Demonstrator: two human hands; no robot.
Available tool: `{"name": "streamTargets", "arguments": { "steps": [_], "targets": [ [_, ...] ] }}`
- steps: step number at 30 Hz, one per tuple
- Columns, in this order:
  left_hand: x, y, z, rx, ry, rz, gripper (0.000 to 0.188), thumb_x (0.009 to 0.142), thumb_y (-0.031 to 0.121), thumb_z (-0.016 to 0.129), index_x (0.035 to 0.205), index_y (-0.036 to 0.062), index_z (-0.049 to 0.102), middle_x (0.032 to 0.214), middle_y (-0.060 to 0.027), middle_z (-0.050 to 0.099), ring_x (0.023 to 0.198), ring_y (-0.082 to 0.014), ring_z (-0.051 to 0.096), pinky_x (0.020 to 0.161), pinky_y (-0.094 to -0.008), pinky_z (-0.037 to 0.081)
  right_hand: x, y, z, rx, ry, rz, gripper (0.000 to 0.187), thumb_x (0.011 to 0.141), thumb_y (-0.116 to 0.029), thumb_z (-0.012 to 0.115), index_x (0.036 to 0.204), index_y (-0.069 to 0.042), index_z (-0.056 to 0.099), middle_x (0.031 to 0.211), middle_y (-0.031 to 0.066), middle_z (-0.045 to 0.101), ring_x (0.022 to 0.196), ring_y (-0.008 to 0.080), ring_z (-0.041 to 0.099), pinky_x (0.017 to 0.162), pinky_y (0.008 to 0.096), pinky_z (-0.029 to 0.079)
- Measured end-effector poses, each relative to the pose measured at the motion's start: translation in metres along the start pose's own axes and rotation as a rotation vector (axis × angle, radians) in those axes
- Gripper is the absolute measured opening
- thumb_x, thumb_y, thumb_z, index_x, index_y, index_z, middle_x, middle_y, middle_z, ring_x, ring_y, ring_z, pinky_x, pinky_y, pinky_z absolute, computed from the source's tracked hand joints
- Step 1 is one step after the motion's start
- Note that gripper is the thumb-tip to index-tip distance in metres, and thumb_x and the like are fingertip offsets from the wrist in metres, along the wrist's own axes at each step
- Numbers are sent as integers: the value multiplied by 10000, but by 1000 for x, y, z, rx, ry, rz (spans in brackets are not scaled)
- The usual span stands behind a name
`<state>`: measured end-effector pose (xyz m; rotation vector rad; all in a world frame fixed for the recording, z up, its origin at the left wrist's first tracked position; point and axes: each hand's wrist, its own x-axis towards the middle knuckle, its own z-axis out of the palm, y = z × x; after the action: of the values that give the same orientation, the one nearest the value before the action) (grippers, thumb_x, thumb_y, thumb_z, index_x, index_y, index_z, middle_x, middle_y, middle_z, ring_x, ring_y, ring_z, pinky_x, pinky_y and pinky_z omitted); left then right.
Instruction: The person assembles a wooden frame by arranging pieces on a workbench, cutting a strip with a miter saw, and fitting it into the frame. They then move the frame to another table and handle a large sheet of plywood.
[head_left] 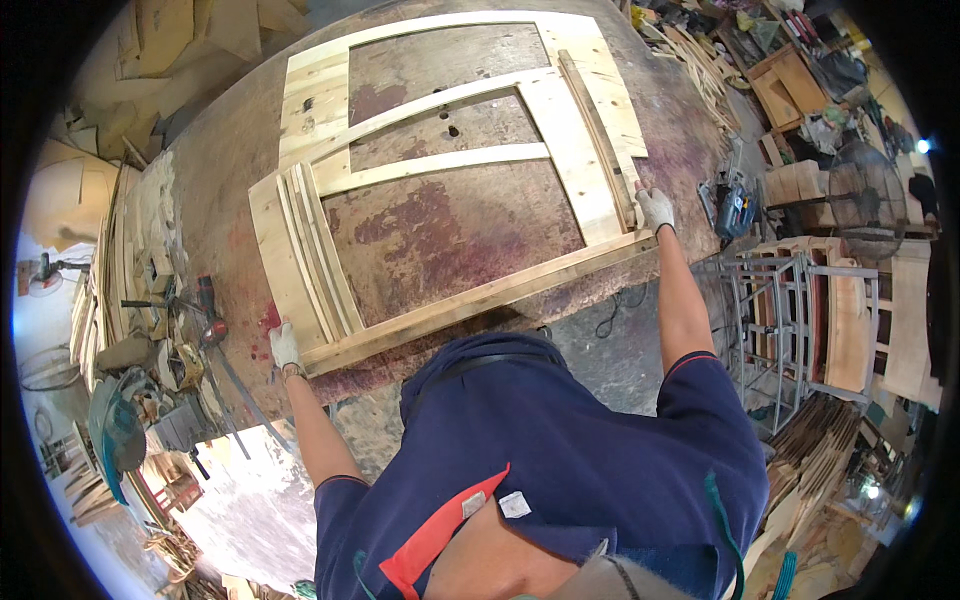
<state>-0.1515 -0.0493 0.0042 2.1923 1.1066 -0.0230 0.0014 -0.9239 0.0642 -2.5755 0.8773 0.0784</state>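
Observation:
Two flat plywood frames [590,190] lie partly overlapping on a stained worktable, with wide side pieces and curved crossbars. Along their near edge runs a long wooden strip [480,300], slanting up to the right. My left hand [285,346], in a pale glove, is closed at the strip's left end, beside the frame's near left corner. At the other end my right hand [656,208], gloved as well, grips the corner where the strip meets the frame. Several thin slats [318,255] rest on the left side piece. Another narrow slat [597,140] lies along the right one.
The worktable [215,210] has a worn reddish-brown surface. A blue jigsaw [737,208] sits at its right, and a red-and-black power tool [210,318] at its left. Beyond the right edge stand a metal rack [780,320] and a fan [865,195]. Wood offcuts [690,60] lie at far right.

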Motion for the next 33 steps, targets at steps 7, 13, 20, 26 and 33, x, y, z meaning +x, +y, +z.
{"name": "streamTargets", "arguments": {
  "steps": [7, 13, 20, 26, 33],
  "targets": [
    [42, -27, 2, -466, -252, -171, 696, 1029, 623, 555, 1264, -19, 687, 1200, -106, 721, 1037, -222, 663, 904, -372, 522, 46, 14, 15, 205, -189, 180, 685, 1021, -606, 481, 1038, 18, 763, 937, 228, 758, 901, 415, 711, 803, 521, 525],
    [49, -59, -26, -182, -104, -141, 666, 1022, 600, 595, 1159, -43, 692, 1095, -102, 696, 1013, -187, 591, 928, -343, 472, 31, 6, 27, 577, -262, 261, 415, 1036, -392, 610, 972, -7, 752, 751, 106, 677, 620, 204, 621, 576, 406, 486],
    [41, 25, -11, -491, -51, 6, 489, 1083, 476, 560, 1169, 7, 667, 1124, -42, 658, 1006, -177, 582, 953, -351, 478, 45, -12, -10, 681, -170, 256, 395, 1049, -396, 618, 958, -34, 748, 749, 41, 657, 610, 140, 564, 580, 339, 458],
    [134, 165, 23, -506, -93, 111, 511, 1083, 476, 553, 1190, -2, 700, 1128, -60, 694, 1023, -165, 609, 965, -350, 487, 147, -64, -14, 751, -60, 215, 400, 1043, -404, 621, 864, -61, 725, 713, 26, 630, 580, 135, 563, 523, 339, 435],
    [243, 284, 85, -426, -170, 20, 723, 1029, 624, 554, 1237, -50, 714, 1123, -103, 747, 981, -200, 660, 895, -359, 530, 252, -110, 15, 608, 36, 228, 403, 1003, -408, 669, 1009, -20, 780, 840, 106, 713, 695, 200, 638, 626, 397, 497]
  ]
}}
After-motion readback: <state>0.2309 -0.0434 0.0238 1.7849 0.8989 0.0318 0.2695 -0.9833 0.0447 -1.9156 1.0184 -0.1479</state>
